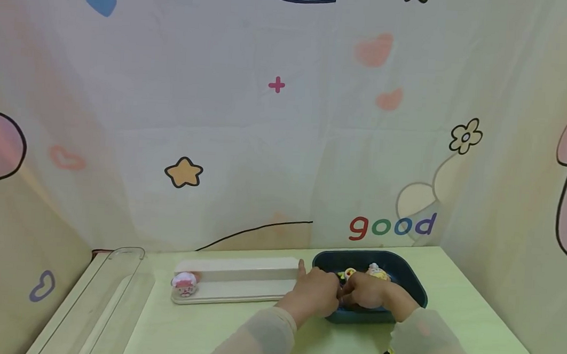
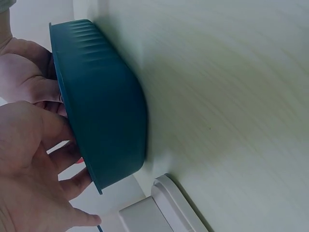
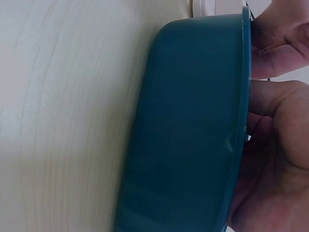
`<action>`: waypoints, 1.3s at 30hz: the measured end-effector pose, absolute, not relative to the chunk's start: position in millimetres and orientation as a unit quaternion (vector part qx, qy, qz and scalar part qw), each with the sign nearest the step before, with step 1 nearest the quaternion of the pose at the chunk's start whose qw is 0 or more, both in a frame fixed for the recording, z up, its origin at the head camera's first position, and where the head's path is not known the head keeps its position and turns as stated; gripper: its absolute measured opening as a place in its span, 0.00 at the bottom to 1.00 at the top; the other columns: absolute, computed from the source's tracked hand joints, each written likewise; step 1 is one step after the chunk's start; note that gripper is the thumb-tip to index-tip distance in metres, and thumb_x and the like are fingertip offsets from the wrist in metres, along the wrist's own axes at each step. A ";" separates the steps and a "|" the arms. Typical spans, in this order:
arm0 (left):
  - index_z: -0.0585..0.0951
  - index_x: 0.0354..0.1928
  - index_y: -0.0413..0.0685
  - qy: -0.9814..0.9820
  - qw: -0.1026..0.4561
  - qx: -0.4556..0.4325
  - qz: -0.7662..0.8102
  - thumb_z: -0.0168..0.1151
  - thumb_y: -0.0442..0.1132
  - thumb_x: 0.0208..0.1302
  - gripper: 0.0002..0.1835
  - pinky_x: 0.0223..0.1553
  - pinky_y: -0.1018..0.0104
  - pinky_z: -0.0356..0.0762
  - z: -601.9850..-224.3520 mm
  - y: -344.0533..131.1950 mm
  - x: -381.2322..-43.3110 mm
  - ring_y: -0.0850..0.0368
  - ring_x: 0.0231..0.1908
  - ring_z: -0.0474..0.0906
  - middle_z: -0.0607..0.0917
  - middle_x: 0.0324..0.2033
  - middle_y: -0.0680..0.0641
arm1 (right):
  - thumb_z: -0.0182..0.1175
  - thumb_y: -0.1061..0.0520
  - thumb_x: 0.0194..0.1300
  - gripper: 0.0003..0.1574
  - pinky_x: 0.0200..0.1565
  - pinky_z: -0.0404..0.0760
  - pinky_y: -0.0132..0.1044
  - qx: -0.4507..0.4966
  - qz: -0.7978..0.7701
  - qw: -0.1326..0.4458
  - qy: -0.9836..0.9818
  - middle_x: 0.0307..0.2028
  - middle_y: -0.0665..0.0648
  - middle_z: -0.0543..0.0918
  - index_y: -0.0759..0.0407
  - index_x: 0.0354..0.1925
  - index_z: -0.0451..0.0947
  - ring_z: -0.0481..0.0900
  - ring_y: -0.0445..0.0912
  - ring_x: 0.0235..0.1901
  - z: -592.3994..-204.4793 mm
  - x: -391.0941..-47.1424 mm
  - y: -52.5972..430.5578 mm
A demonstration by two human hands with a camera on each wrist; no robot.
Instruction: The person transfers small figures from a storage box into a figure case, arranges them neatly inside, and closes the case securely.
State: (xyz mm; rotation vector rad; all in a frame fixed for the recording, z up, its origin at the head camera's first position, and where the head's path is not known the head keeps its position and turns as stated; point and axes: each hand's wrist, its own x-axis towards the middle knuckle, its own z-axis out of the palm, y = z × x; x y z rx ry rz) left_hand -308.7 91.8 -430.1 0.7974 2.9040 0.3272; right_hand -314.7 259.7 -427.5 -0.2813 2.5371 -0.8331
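Observation:
A dark teal basin (image 1: 372,318) stands at the right of the table, holding small toy figures. One, in yellow and white (image 1: 378,271), lies toward its back; another, round and brightly coloured (image 1: 349,273), is partly behind the hands. My left hand (image 1: 317,290) reaches over the basin's left side, fingers down inside and little finger sticking out. Close against it, my right hand (image 1: 371,291) dips in from the right with bent fingers. In both wrist views the basin wall (image 2: 104,106) hides the fingertips, so whatever they touch or hold cannot be seen.
Left of the basin lies a long white stepped stand (image 1: 239,284), with a pink-and-white figure (image 1: 184,283) on its left end. A clear plastic cover (image 1: 113,302) rests at the table's far left. Behind hangs a printed cloth backdrop (image 1: 247,143).

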 end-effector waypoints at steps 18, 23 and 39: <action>0.91 0.47 0.65 0.944 0.026 0.283 0.166 0.63 0.38 0.67 0.14 0.76 0.33 0.55 -432.8 82.2 -305.5 0.53 0.57 0.81 0.90 0.44 0.60 | 0.61 0.59 0.72 0.09 0.31 0.75 0.36 -0.121 -0.271 0.205 0.933 0.26 0.53 0.81 0.60 0.37 0.88 0.76 0.46 0.28 -414.1 -309.1 261.0; 0.90 0.52 0.61 0.941 0.030 0.285 0.178 0.62 0.38 0.68 0.15 0.76 0.35 0.58 -432.9 81.1 -307.0 0.50 0.59 0.80 0.89 0.49 0.56 | 0.61 0.58 0.73 0.10 0.31 0.78 0.37 -0.105 -0.262 0.198 0.939 0.28 0.53 0.82 0.60 0.39 0.88 0.78 0.46 0.28 -410.4 -308.4 262.3; 0.85 0.58 0.50 0.901 -0.031 0.255 0.349 0.54 0.34 0.74 0.17 0.60 0.50 0.78 -426.5 14.8 -297.5 0.46 0.59 0.78 0.85 0.52 0.48 | 0.59 0.56 0.76 0.14 0.34 0.80 0.37 -0.074 -0.393 0.086 0.913 0.34 0.57 0.85 0.62 0.50 0.85 0.81 0.48 0.32 -391.5 -297.4 235.2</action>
